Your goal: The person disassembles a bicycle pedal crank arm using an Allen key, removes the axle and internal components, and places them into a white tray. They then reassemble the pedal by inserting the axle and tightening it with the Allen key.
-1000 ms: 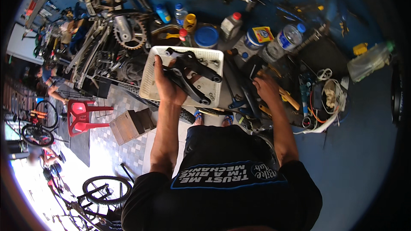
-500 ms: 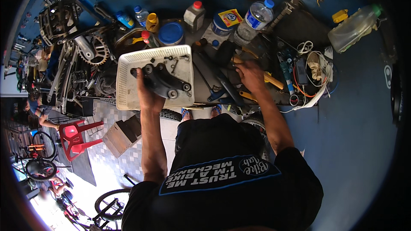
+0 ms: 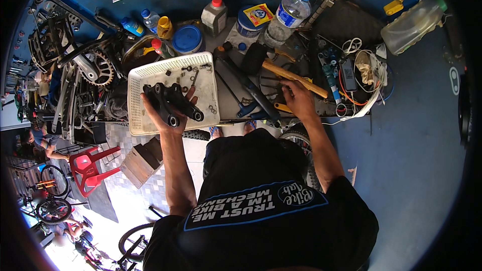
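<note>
My left hand (image 3: 169, 125), palm up, grips a black bike suspension rocker link (image 3: 163, 104), its two arms ending in round pivot holes. The link is above a white perforated plastic basket (image 3: 133, 115), in which bolts, washers and other small metal parts (image 3: 189, 73) lie. On the bench, my right hand (image 3: 299, 101) is just nearer me than a mallet (image 3: 296, 78) with a black head and wooden handle. Its fingers look loosely bent and apart, with nothing visible in them. Thin metal tools (image 3: 269, 84) lie beside its fingertips.
A black tube-like part (image 3: 251, 88) and a blue-handled tool (image 3: 247, 109) lie between basket and right hand. Behind are a grey bottle (image 3: 214, 17), blue-lidded tub (image 3: 188, 39) and large water bottle (image 3: 286, 20). Crank parts (image 3: 88, 68) crowd the left; cables (image 3: 369, 75) the right.
My left hand has turned the rocker link so that its arms point toward me. My right hand has come off the mallet, which now lies with its handle slanting rightward.
</note>
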Demonstrator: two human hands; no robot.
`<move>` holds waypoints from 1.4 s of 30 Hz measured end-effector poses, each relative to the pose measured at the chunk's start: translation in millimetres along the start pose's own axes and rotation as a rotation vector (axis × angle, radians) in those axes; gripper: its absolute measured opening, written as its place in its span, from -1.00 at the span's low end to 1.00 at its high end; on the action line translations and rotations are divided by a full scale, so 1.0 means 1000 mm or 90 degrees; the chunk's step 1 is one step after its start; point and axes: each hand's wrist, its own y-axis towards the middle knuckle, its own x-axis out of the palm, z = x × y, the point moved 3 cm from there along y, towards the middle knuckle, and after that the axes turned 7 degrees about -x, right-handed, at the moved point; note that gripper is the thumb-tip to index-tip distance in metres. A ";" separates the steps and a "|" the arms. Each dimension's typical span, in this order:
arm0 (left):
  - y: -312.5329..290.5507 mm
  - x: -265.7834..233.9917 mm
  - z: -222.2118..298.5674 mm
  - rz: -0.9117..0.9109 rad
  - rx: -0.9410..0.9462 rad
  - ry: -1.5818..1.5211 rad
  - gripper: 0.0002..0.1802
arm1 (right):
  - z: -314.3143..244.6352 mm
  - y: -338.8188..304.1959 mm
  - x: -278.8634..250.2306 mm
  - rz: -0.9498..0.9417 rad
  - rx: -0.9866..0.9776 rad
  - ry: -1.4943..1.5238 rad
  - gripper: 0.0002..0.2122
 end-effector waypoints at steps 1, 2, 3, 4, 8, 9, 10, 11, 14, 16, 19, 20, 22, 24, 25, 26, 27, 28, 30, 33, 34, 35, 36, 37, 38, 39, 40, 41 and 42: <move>0.002 -0.003 0.000 0.028 0.007 0.027 -0.01 | -0.003 -0.001 0.001 0.015 -0.029 0.005 -0.79; 0.004 -0.006 0.000 0.057 0.015 0.055 0.00 | -0.007 -0.005 0.005 -0.027 -0.064 0.000 -0.79; 0.004 -0.008 0.000 0.088 0.026 0.079 0.01 | -0.016 -0.009 0.009 -0.072 -0.104 -0.005 -0.79; 0.005 -0.008 0.001 0.101 0.035 0.108 -0.01 | -0.027 -0.012 0.014 -0.115 -0.144 -0.009 -0.78; 0.009 -0.010 -0.004 0.124 0.081 0.195 -0.06 | -0.059 -0.030 0.034 -0.293 -0.223 -0.114 -0.69; 0.010 -0.012 -0.005 0.122 0.094 0.213 -0.06 | -0.062 -0.030 0.036 -0.306 -0.215 -0.115 -0.63; 0.011 -0.012 -0.006 0.122 0.108 0.230 -0.05 | -0.064 -0.030 0.037 -0.312 -0.215 -0.131 -0.63; 0.010 -0.013 -0.006 0.118 0.128 0.244 -0.07 | -0.066 -0.030 0.037 -0.318 -0.214 -0.147 -0.62; 0.004 0.001 -0.005 0.126 0.184 0.276 -0.11 | -0.061 -0.033 0.044 -0.328 -0.222 -0.188 -0.61; 0.002 0.003 -0.003 0.127 0.197 0.274 -0.12 | -0.062 -0.030 0.043 -0.341 -0.220 -0.191 -0.61; 0.004 0.006 -0.004 0.115 0.204 0.270 -0.11 | -0.058 -0.022 0.038 -0.351 -0.200 -0.106 -0.70; 0.003 0.000 -0.002 0.090 0.167 0.269 -0.10 | -0.053 -0.019 0.033 -0.345 -0.192 -0.067 -0.73; 0.001 0.000 -0.003 0.121 0.166 0.248 -0.12 | -0.037 -0.006 0.025 -0.258 -0.105 -0.026 -0.77; -0.003 0.006 -0.005 0.121 0.176 0.235 -0.12 | -0.018 0.008 0.012 -0.183 -0.023 -0.032 -0.79; -0.006 0.007 -0.005 0.115 0.171 0.248 -0.12 | -0.008 0.016 0.005 -0.152 0.016 -0.056 -0.80; -0.007 0.008 -0.006 0.109 0.166 0.259 -0.12 | 0.001 0.020 -0.002 -0.121 0.054 -0.079 -0.81; -0.006 0.011 -0.006 0.113 0.162 0.264 -0.12 | 0.007 0.021 -0.003 -0.119 0.029 -0.101 -0.81; -0.006 0.013 -0.007 0.117 0.160 0.268 -0.12 | 0.015 0.022 -0.002 -0.117 0.003 -0.123 -0.81; -0.004 0.014 -0.010 0.125 0.149 0.285 -0.12 | 0.018 0.022 0.011 -0.143 -0.049 -0.175 -0.81; 0.005 0.007 -0.018 0.121 0.135 0.343 -0.05 | 0.020 0.022 0.047 -0.194 -0.128 -0.287 -0.75; 0.005 0.012 -0.020 0.115 0.142 0.351 -0.05 | 0.017 0.026 0.049 -0.213 -0.120 -0.298 -0.74; 0.006 0.011 -0.022 0.114 0.148 0.344 -0.06 | 0.014 0.030 0.051 -0.232 -0.113 -0.308 -0.74; 0.010 0.006 -0.024 0.113 0.154 0.336 -0.08 | 0.011 0.033 0.052 -0.252 -0.106 -0.320 -0.73; 0.014 -0.002 -0.024 0.120 0.187 0.365 -0.09 | 0.010 0.036 0.053 -0.235 -0.082 -0.313 -0.74; 0.017 -0.009 -0.024 0.129 0.219 0.395 -0.11 | 0.009 0.034 0.050 -0.219 -0.077 -0.279 -0.76; 0.021 -0.019 -0.024 0.143 0.254 0.423 -0.13 | -0.001 0.035 0.036 -0.204 -0.077 -0.247 -0.77; 0.021 -0.018 -0.025 0.146 0.251 0.421 -0.12 | -0.011 0.038 0.020 -0.188 -0.071 -0.216 -0.79; 0.020 -0.017 -0.025 0.148 0.247 0.419 -0.12 | -0.021 0.044 0.006 -0.109 -0.121 -0.186 -0.81; 0.018 -0.016 -0.025 0.154 0.246 0.415 -0.12 | -0.031 0.049 -0.007 -0.032 -0.172 -0.153 -0.83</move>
